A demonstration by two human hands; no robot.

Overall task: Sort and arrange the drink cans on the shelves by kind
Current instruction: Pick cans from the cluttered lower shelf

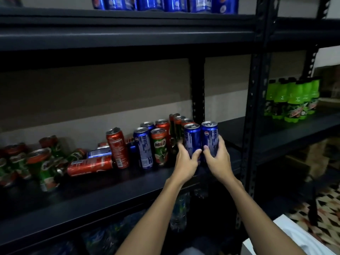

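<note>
— What are my hands doing?

— Your left hand [185,159] is curling round one blue Pepsi can [192,140], and your right hand [218,157] is gripping the second Pepsi can [209,138] just beside it, both upright at the right end of the middle shelf [110,192].

— And the others?

— A Milo can [160,146] and another blue can [143,147] are standing to their left; a red can [90,167] is lying on its side among more Milo cans [44,168]. Green Mountain Dew bottles [292,100] are sitting on the neighbouring shelf.

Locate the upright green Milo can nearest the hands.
In the head view, the upright green Milo can stands mid-shelf, between an upright blue Pepsi can on its left and the left hand on its right.
</note>
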